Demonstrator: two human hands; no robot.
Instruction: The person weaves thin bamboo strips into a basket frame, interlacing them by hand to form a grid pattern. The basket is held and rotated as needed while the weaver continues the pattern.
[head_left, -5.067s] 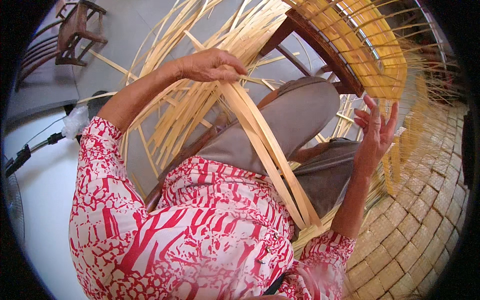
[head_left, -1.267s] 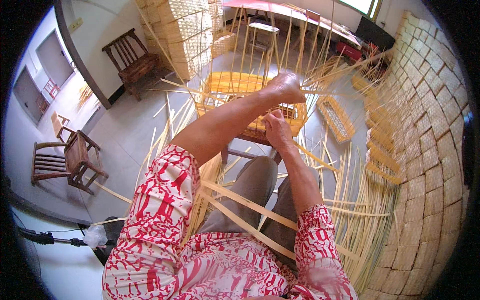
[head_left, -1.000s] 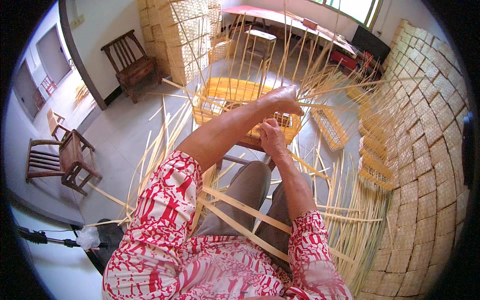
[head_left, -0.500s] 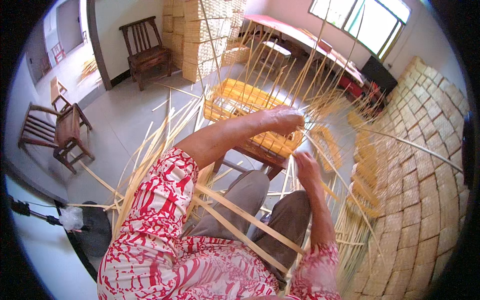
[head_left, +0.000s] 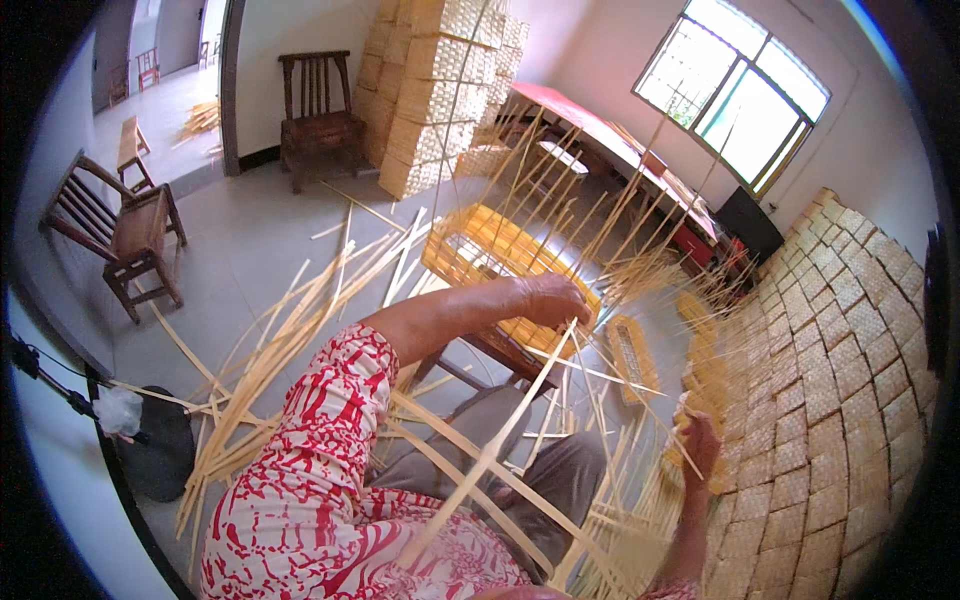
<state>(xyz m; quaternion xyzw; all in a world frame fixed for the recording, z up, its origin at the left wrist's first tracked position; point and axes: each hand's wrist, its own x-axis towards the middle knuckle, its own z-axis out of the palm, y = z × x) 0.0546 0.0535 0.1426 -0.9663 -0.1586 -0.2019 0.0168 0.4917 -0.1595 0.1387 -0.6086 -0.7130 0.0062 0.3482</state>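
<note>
A partly woven yellow basket (head_left: 455, 262) of flat bamboo-like strips rests on a small wooden stool (head_left: 505, 352) before my knees, with thin upright stakes rising from it. My left hand (head_left: 556, 299) is closed on its near right corner, fingers curled down and partly hidden. A long pale strip (head_left: 490, 452) runs from below that hand across my lap. Out to the right, apart from the basket, my right hand (head_left: 700, 440) is closed around a thin strip (head_left: 665, 424); its fingertips are hard to make out.
Loose strips (head_left: 290, 350) lie heaped on the floor at left. Woven yellow pieces (head_left: 630, 360) lie to the right, beside a high stack of woven baskets (head_left: 810, 420). Wooden chairs (head_left: 140, 235) stand at left and back. A red-topped table (head_left: 600, 130) runs along the far wall.
My right hand has moved from the basket's corner out to the right and nearer me. My left hand stays at the basket. A long strip now crosses my lap. The view has shifted.
</note>
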